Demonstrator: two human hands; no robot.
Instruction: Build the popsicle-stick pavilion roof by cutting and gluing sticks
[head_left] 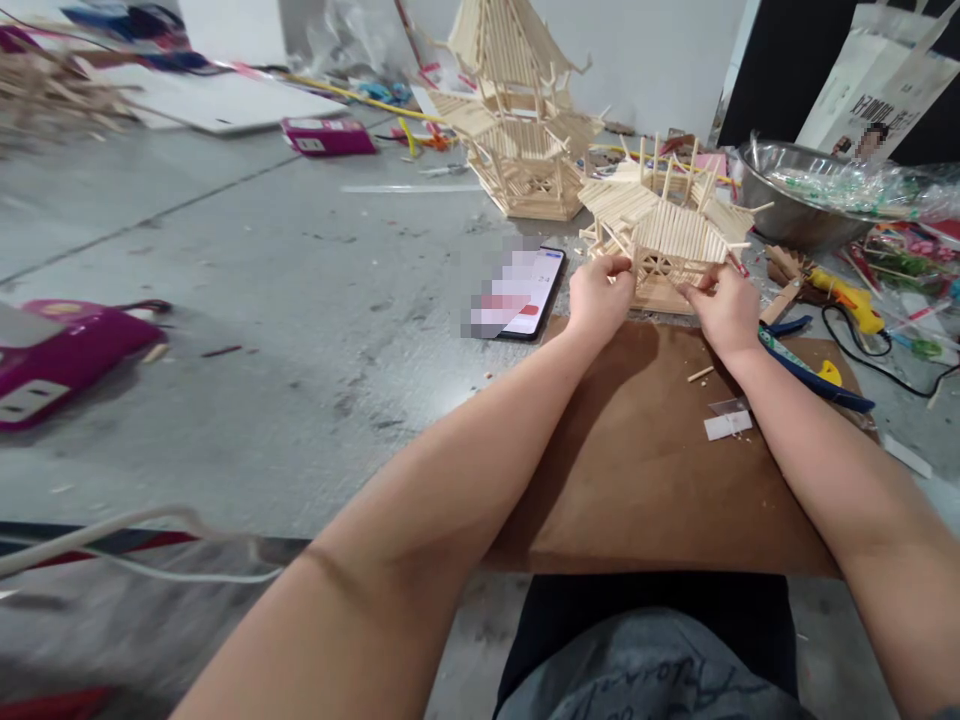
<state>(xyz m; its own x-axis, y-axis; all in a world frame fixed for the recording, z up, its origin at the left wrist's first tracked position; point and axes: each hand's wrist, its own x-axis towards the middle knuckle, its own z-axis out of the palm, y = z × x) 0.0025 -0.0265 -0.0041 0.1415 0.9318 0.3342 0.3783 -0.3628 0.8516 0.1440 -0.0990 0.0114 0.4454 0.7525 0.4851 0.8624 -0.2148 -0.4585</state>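
Note:
Both my hands are at the near side of a low wooden-stick pavilion model (679,228), which has a slatted roof and upright sticks on top. My left hand (602,298) is closed on its left front corner, under the roof edge. On the right front corner, my right hand (724,308) grips with thumb and fingers bent. The model's base stands at the far edge of a brown board (637,470). Behind it rises a taller stick pagoda (517,120) with tiered roofs. A lit phone (536,290) lies left of my left hand.
Blue-handled pliers (817,382), a yellow glue gun (847,298) and a steel bowl (799,200) holding plastic wrap are on the right. A short stick (700,375) and a clear plastic scrap (727,424) lie on the board. Purple power strips (82,355) sit at left and farther back.

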